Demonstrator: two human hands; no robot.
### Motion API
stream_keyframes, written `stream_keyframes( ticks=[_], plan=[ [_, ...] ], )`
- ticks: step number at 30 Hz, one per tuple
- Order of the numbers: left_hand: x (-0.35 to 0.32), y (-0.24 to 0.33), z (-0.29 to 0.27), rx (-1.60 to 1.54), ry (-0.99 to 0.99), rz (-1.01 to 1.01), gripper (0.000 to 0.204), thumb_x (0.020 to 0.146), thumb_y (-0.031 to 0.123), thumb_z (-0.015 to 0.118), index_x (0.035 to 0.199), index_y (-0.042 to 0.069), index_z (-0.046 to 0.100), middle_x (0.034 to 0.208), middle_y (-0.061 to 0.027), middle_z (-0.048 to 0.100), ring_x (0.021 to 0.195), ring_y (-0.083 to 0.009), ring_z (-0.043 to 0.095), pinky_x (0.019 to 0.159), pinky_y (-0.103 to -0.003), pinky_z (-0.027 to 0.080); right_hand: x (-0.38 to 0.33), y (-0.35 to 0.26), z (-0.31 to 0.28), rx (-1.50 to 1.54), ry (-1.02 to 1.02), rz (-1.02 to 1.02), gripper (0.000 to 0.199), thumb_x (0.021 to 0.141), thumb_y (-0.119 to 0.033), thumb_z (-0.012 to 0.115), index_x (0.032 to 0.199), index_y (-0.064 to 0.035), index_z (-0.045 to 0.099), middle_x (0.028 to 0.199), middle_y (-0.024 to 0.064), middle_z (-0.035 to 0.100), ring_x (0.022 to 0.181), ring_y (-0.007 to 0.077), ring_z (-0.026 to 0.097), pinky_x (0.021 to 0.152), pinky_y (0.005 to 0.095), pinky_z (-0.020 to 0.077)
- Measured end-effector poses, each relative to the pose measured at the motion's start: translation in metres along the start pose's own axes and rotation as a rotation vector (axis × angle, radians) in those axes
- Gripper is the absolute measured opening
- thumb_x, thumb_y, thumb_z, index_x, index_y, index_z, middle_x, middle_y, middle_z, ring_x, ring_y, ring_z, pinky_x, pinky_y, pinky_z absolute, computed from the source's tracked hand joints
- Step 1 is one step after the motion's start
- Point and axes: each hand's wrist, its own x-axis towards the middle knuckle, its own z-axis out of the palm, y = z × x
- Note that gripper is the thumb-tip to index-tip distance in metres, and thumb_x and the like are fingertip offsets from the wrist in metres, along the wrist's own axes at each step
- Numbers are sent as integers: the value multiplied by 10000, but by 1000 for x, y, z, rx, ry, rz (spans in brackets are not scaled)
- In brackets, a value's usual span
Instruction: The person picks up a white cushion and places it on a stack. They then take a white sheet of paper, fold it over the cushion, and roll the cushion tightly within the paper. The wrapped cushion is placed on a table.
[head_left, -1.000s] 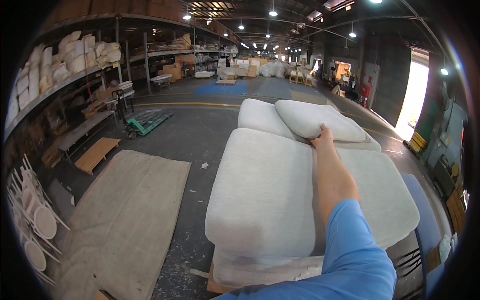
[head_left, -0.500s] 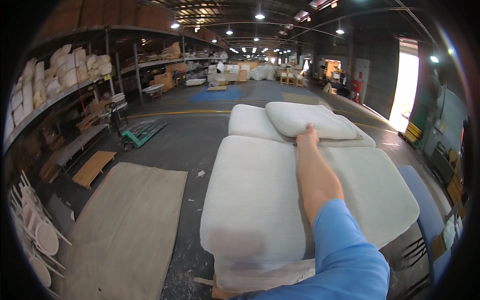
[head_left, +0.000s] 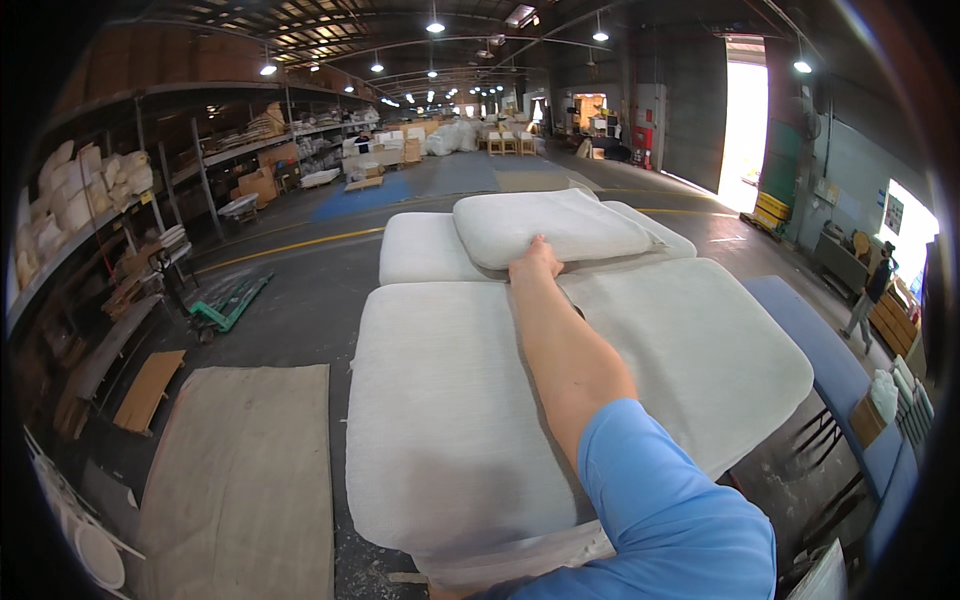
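Note:
My right hand (head_left: 535, 262) reaches forward on a bare forearm with a blue sleeve. Its fingers curl at the near edge of a small off-white cushion (head_left: 560, 225) and grip it. That cushion lies on top of two flat off-white cushions (head_left: 420, 250) at the back of a stack. My arm stretches over two large off-white seat cushions, the left one (head_left: 450, 400) and the right one (head_left: 700, 350), which lie side by side. My left hand is out of the picture.
This is a warehouse with a grey concrete floor. A brown mat (head_left: 240, 480) lies at the left, with a wooden board (head_left: 150, 390) and a green pallet jack (head_left: 225, 300) beyond it. Shelving (head_left: 100, 230) lines the left wall. Blue upholstered pieces (head_left: 820, 350) sit right, where a person (head_left: 870, 290) walks.
My view has swung and come closer to the stack, and the hand has stayed at the small cushion's near edge. The small cushion now sits more to the middle of the back cushions.

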Motion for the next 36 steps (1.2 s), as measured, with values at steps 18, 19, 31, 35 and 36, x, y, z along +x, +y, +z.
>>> stream_keyframes(
  ticks=[18, 19, 31, 35, 36],
  plan=[
    [36, 48, 22, -85, -82, 195, 400, 984, 237, 672, 1331, 39, 635, 1182, -188, 703, 1083, -327, 649, 951, -426, 517, 46, -83, -7, -249, -180, -30, 748, 994, -314, 605, 1606, -88, 239, 1642, 139, 341, 1485, 370, 362, 1197, 645, 233],
    [31, 36, 24, -120, -94, 179, 400, 985, 236, 672, 1331, 38, 634, 1181, -188, 703, 1082, -326, 650, 950, -424, 518, 57, -85, -17, -336, -276, -55, 731, 1014, -355, 567, 1613, -95, 238, 1664, 123, 313, 1502, 371, 336, 1197, 663, 209],
    [24, 39, 10, -50, -54, 135, 401, 991, 231, 665, 1336, 31, 628, 1168, -185, 709, 1069, -306, 658, 940, -408, 526, 26, -73, -9, -451, -285, 131, 621, 1052, -346, 458, 1621, -162, 290, 1704, 21, 244, 1550, 318, 247, 1229, 624, 144],
    [21, 40, 15, -70, -84, 147, 401, 993, 229, 663, 1338, 29, 626, 1164, -184, 711, 1065, -300, 661, 936, -402, 529, 26, -83, -9, -419, -275, 107, 634, 1045, -309, 475, 1624, -140, 277, 1709, 55, 224, 1564, 336, 205, 1227, 636, 132],
    [21, 36, 13, -62, -84, 130, 401, 994, 229, 662, 1338, 28, 625, 1163, -184, 711, 1064, -298, 661, 936, -401, 529, 26, -72, -13, -390, -288, 132, 640, 1040, -296, 489, 1622, -132, 276, 1709, 76, 214, 1566, 348, 193, 1225, 638, 137]
  ],
)
